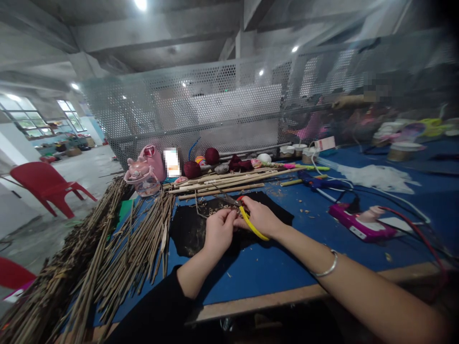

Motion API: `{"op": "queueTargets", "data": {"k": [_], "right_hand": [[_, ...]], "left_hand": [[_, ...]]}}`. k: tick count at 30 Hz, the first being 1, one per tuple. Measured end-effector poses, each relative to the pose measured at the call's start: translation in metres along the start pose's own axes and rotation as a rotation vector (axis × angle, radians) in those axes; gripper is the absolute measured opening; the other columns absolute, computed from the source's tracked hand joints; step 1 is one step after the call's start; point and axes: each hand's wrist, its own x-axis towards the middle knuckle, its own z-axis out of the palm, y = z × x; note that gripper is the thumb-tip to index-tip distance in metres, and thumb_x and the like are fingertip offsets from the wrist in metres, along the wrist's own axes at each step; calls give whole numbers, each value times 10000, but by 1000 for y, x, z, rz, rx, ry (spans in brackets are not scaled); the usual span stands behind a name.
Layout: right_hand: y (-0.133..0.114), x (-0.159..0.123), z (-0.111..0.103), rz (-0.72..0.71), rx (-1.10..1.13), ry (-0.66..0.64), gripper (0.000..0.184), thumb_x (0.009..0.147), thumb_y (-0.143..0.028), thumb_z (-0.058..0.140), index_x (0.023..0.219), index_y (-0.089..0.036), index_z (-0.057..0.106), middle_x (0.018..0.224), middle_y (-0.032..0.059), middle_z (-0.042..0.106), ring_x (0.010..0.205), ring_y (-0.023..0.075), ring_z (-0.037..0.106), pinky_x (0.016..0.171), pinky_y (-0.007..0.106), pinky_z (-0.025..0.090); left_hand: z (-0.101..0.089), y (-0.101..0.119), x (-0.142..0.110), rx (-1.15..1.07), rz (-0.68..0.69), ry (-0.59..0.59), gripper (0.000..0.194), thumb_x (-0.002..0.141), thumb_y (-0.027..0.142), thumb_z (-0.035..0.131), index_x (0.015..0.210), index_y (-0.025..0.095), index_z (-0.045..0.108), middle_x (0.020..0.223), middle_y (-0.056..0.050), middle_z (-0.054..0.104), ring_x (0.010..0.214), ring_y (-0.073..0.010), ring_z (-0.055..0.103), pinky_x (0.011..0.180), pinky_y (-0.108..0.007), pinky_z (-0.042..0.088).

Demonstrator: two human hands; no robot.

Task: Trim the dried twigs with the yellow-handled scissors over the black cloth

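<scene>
My right hand (261, 217) is closed on a pair of scissors (255, 227) with yellow and red handles. The dark blades point up and to the left, away from me. Close beside it, my left hand (219, 231) is closed, thumb and fingers pinched together; what lies between them is hidden. A thin bent twig (197, 205) runs up from near its knuckles. Both hands are over a black cloth (188, 234) strewn with small plant scraps (218, 206).
Cut thin sticks (143, 239) and a bundle of brushwood (68, 258) cover the left side of the blue table (229, 286). Longer sticks (229, 180), yarn balls (212, 155) and a pink bucket (143, 184) stand behind. A purple power strip (362, 224), cords and a blue glue gun (319, 182) lie right.
</scene>
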Motion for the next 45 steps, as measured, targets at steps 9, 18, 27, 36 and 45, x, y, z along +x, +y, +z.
{"op": "queueTargets", "data": {"k": [9, 18, 27, 36, 45], "right_hand": [[0, -1, 3, -21, 60, 1, 445, 682, -557, 554, 907, -198, 417, 740, 25, 588, 629, 163, 546, 546, 232, 336], [-3, -1, 0, 29, 13, -16, 378, 702, -573, 518, 756, -201, 475, 641, 15, 582, 560, 144, 529, 496, 216, 290], [-5, -1, -3, -46, -29, 14, 435, 677, -545, 565, 897, -188, 445, 822, 69, 604, 746, 200, 571, 609, 256, 358], [-8, -1, -4, 53, -23, -13, 373, 701, -562, 527, 805, -205, 492, 688, 37, 613, 587, 163, 562, 505, 224, 304], [-5, -2, -4, -12, -94, 9, 441, 667, -552, 575, 909, -199, 470, 807, 58, 621, 714, 200, 590, 574, 242, 339]], "left_hand": [[-2, 7, -2, 55, 77, -12, 281, 772, 350, 499, 794, 134, 677, 706, -36, 655, 628, -135, 556, 592, -220, 427], [-1, 8, -4, 70, 101, 15, 283, 802, 349, 451, 689, 144, 609, 599, 6, 580, 544, -100, 502, 516, -190, 381], [-4, 12, -2, 101, 116, 20, 289, 796, 326, 465, 704, 132, 659, 687, -34, 661, 673, -138, 584, 641, -212, 423], [-4, 7, -2, 118, 126, 47, 276, 796, 348, 468, 716, 143, 633, 656, -12, 628, 595, -108, 543, 569, -193, 411], [-4, 11, -1, 10, 74, 56, 242, 750, 313, 530, 832, 139, 676, 797, -50, 683, 700, -151, 618, 639, -224, 471]]}}
